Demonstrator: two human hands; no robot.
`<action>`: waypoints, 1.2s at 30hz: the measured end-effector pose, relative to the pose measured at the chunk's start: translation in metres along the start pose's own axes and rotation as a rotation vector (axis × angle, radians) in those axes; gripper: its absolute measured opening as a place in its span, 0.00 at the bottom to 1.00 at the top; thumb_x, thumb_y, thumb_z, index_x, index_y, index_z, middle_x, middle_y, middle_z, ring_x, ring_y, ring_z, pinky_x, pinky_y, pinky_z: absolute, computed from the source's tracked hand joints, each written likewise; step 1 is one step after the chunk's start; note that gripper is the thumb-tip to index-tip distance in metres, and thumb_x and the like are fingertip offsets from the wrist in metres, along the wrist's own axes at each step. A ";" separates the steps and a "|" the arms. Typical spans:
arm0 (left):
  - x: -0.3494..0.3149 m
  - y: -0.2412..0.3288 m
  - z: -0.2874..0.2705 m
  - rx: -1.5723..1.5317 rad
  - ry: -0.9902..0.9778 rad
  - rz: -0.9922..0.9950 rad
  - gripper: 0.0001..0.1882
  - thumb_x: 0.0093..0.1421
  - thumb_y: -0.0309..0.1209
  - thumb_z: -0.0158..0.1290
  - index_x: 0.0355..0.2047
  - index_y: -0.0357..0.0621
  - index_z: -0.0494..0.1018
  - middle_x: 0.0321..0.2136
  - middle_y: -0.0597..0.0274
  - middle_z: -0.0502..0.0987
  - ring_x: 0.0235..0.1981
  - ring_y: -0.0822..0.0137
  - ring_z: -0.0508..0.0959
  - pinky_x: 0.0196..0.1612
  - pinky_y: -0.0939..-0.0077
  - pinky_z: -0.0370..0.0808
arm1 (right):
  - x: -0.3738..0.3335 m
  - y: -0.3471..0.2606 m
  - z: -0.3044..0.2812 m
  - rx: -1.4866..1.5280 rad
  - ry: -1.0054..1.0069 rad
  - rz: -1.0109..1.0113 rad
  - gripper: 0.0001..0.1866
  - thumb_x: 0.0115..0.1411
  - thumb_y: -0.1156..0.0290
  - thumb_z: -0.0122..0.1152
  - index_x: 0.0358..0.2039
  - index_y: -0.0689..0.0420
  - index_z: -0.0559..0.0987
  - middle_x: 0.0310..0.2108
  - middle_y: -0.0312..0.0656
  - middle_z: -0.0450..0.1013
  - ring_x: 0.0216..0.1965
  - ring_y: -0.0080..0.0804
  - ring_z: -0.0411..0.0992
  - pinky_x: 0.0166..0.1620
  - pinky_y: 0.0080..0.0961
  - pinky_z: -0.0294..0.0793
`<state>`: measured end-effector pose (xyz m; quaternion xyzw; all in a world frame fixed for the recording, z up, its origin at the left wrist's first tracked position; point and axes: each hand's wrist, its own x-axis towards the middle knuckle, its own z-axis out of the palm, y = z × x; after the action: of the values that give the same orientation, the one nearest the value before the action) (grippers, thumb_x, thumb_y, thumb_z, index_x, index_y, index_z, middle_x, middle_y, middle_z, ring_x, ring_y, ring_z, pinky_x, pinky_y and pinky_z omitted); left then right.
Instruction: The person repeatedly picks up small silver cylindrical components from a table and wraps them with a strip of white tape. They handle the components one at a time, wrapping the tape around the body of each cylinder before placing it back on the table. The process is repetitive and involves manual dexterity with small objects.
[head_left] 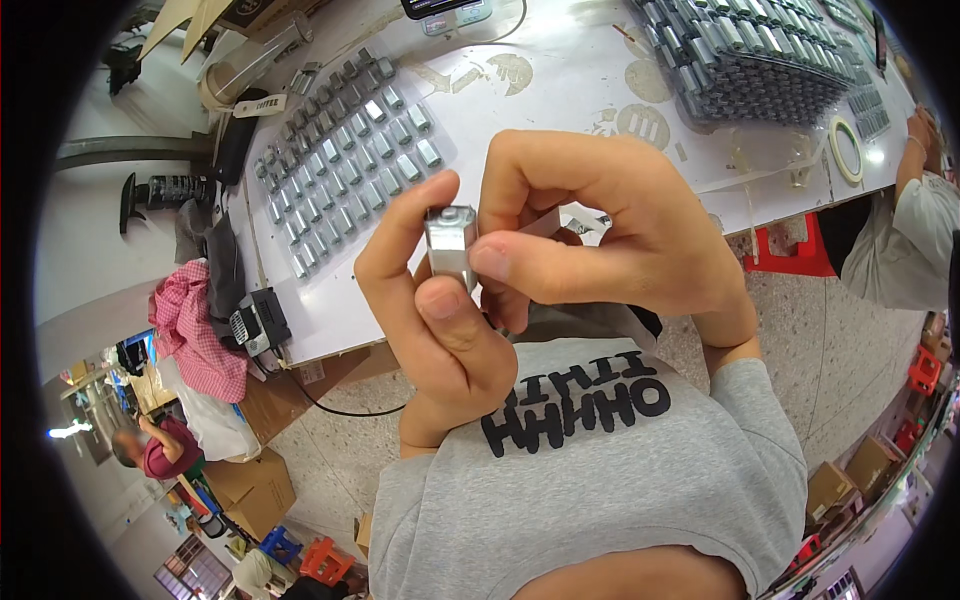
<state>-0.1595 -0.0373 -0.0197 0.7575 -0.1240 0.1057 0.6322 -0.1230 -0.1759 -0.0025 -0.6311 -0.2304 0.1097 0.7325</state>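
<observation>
1. The front of the white table [565, 100] is overlapped by both raised hands; if anything were let slip there, it could be bounced over the edge.
2. At the far right, a tall tray stack [750, 103] is loaded with metal pieces; it could be toppled if its side were knocked by an elbow.
3. At the left, a clear tray [416, 138] is filled with rows of similar pieces. Those rows could be disturbed if they were brushed by the left knuckles.
4. The right hand [640, 220] is curled, its thumb tip laid against the part's side; whether anything else is gripped behind its fingers cannot be told.
5. By the left hand [425, 330], the part is pinched between thumb and finger.
6. The metal part [449, 240] is held upright off the table, between the hands. It could be twisted loose if it were pushed too hard by the right thumb, and its shiny faces could be smudged by bare skin.
</observation>
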 end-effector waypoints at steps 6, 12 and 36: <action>0.011 -0.004 -0.004 0.061 -0.137 0.109 0.31 0.61 0.49 0.31 0.51 0.33 0.53 0.18 0.61 0.68 0.16 0.77 0.67 0.20 0.88 0.62 | 0.000 0.001 -0.004 -0.026 0.053 -0.005 0.08 0.50 0.75 0.59 0.21 0.61 0.68 0.18 0.34 0.66 0.19 0.16 0.63 0.22 0.10 0.59; 0.010 -0.002 -0.015 0.390 -0.253 0.139 0.25 0.57 0.29 0.46 0.52 0.30 0.53 0.43 0.51 0.69 0.26 0.70 0.74 0.28 0.81 0.70 | 0.002 0.007 -0.009 0.049 0.035 -0.070 0.07 0.51 0.74 0.57 0.22 0.62 0.69 0.17 0.33 0.65 0.19 0.14 0.62 0.21 0.10 0.59; 0.009 0.005 -0.008 0.014 -0.147 0.163 0.22 0.53 0.29 0.48 0.46 0.32 0.57 0.37 0.53 0.68 0.20 0.74 0.72 0.24 0.86 0.68 | -0.004 -0.008 -0.016 0.076 -0.080 0.001 0.05 0.53 0.75 0.54 0.22 0.62 0.70 0.20 0.33 0.67 0.23 0.15 0.64 0.26 0.12 0.62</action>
<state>-0.1530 -0.0305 -0.0109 0.7551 -0.2307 0.1017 0.6052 -0.1197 -0.1936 0.0030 -0.5981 -0.2549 0.1440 0.7461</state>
